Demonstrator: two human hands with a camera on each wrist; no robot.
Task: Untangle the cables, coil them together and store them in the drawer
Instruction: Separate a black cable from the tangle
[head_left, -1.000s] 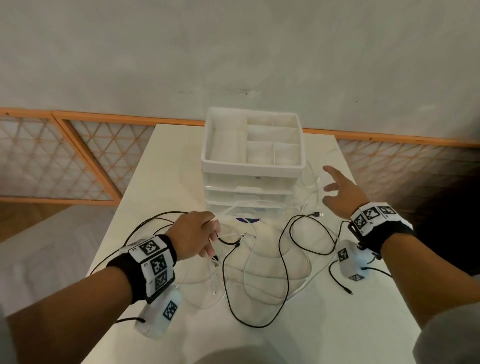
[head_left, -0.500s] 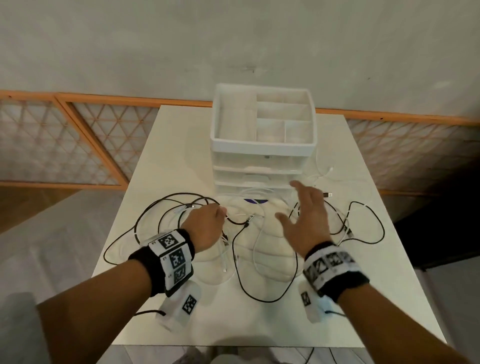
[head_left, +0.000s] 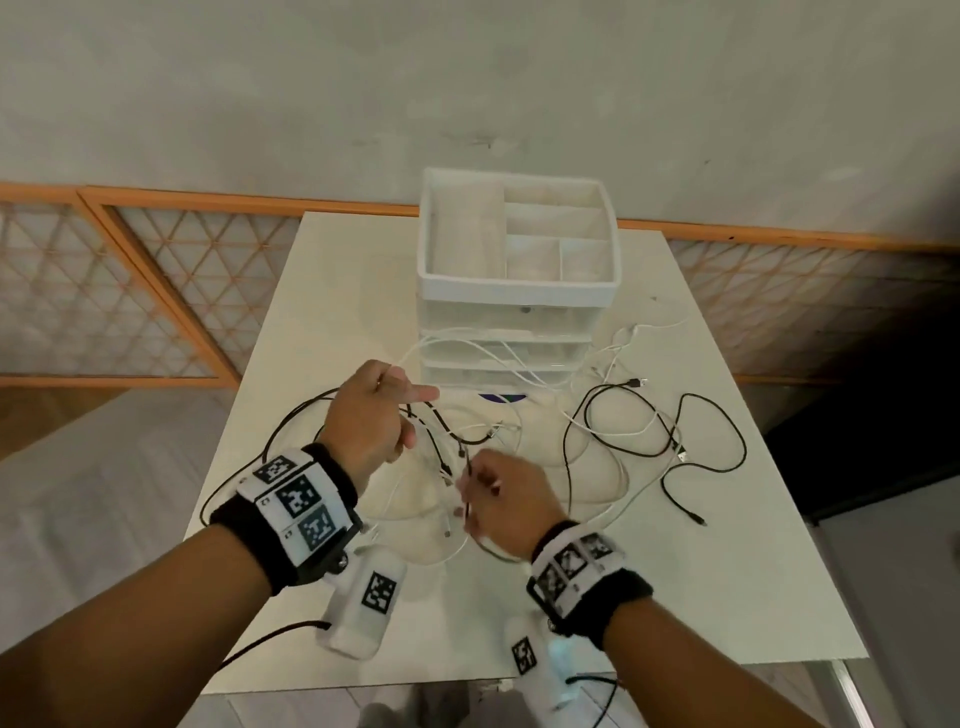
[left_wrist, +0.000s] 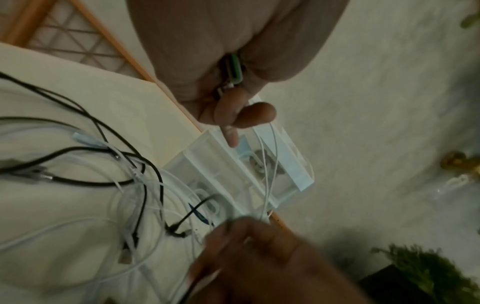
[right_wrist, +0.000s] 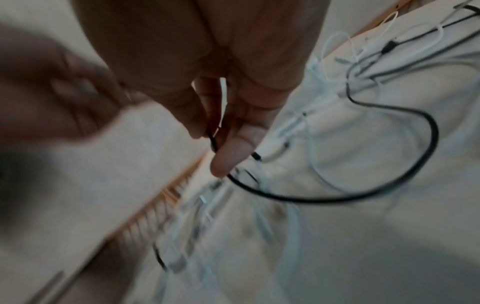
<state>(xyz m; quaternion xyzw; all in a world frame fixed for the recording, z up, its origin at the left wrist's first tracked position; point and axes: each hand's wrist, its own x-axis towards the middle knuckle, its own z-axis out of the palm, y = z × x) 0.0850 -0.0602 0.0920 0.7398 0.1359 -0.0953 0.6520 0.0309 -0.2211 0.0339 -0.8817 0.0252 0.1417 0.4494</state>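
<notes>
Two hands (head_left: 426, 457) hold cables (head_left: 613, 431) over white table (head_left: 701, 561).

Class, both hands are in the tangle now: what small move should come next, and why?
Probably draw the black cable out sideways with the right hand, which pinches it, while the left hand holds the white cables up; they are not yet separated.

Right-wrist view motion-blurred: thin white cables (right_wrist: 207, 207) smear together. Left hand (right_wrist: 44, 90) is an indistinct shape at frame edge.
</notes>
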